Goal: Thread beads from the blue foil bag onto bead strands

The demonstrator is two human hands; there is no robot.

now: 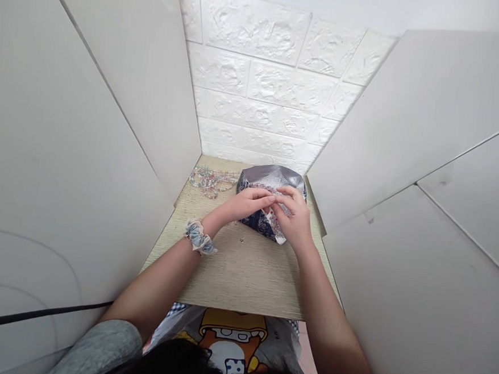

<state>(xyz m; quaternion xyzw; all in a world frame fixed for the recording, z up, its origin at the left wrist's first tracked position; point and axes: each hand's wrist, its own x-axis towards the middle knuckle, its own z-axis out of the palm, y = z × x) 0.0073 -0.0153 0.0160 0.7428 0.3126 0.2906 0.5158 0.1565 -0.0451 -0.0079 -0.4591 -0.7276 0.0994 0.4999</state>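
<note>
An open bag, silver inside and dark blue patterned outside, sits at the back of the wooden table with many small colourful beads in it. Above its opening my left hand and my right hand meet at the fingertips. Both hands have their fingers pinched together; whatever is between them is too small to make out. Strings of multicoloured beads lie in a loose pile left of the bag. A scrunchie, blue with lace, is around my left wrist.
The wooden table is narrow, with white panels rising on both sides. Behind it stands a white brick-patterned wall. A tiny object lies on the table in front of the bag. A black cable runs at the lower left.
</note>
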